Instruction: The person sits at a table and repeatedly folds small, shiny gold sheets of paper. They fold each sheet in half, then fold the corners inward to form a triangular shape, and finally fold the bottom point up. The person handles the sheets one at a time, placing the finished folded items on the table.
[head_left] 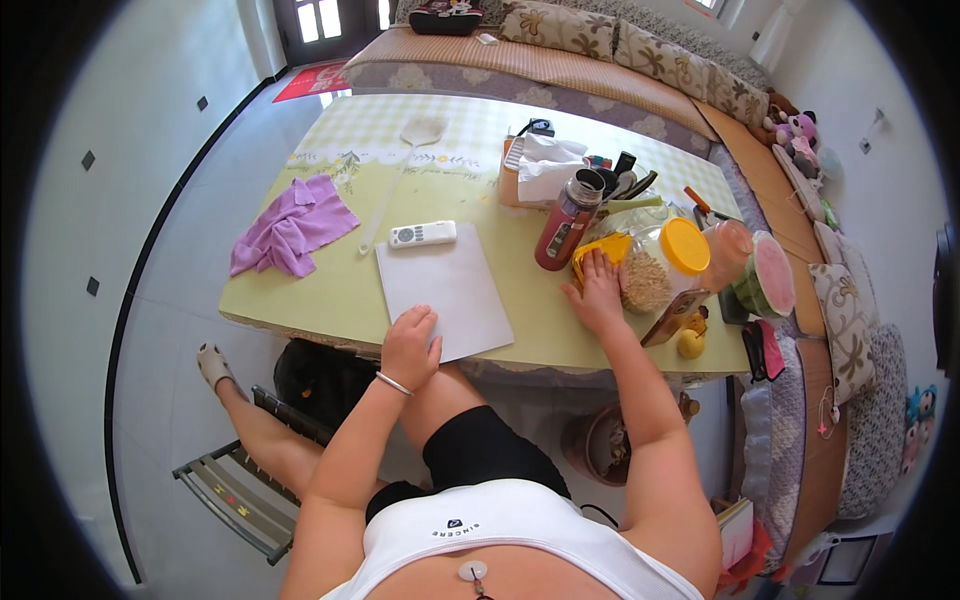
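Note:
My left hand (411,342), with a silver bangle at the wrist, rests by the near edge of a white sheet of paper (455,290). Its fingers are curled and nothing shows in them. A white remote control (423,234) lies across the paper's far end. My right hand (598,292) reaches forward onto a shiny yellow packet (606,247), its fingers pressed on the near side. Just left of that packet stands a dark red open bottle (567,225). On the right, the hand is close to a clear jar with a yellow lid (685,246) and a beige bristly bundle (645,281).
A purple cloth (292,225) and a long-handled pale fly swatter (395,180) lie on the left. A tissue box (510,182) stands at the back. Rightward are a phone (672,318), a yellow round fruit (690,344) and cut watermelon (766,278). A folding stool (235,500) is below.

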